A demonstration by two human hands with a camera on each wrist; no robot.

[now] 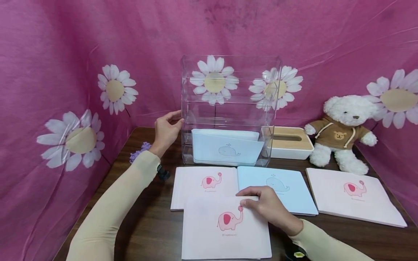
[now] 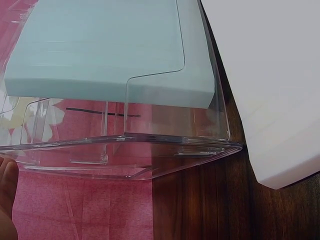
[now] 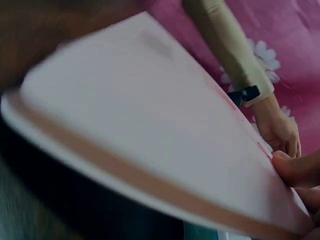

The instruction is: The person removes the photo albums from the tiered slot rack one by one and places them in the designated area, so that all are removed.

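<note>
A clear tiered rack (image 1: 228, 116) stands at the back middle, pale blue whale-print booklets (image 1: 209, 148) in its lowest tier. My left hand (image 1: 167, 129) touches the rack's left side with thumb and fingertips; only part of that hand (image 2: 7, 200) shows in the left wrist view. With my right hand (image 1: 269, 206) I pinch the upper right of a pale pink elephant-print booklet (image 1: 202, 232), thumb over its cover and fingers behind. It is raised in front, overlapping another elephant booklet (image 1: 186, 185). In the right wrist view the held booklet (image 3: 140, 110) is tilted and blurred.
A blue whale booklet (image 1: 254, 181) and another pink elephant booklet (image 1: 369, 203) lie on the dark wooden table (image 1: 147, 224). A tissue box (image 1: 290, 153) with a wooden lid and a white teddy bear (image 1: 341, 134) stand at the back right. Something purple (image 1: 138, 154) lies behind my left wrist.
</note>
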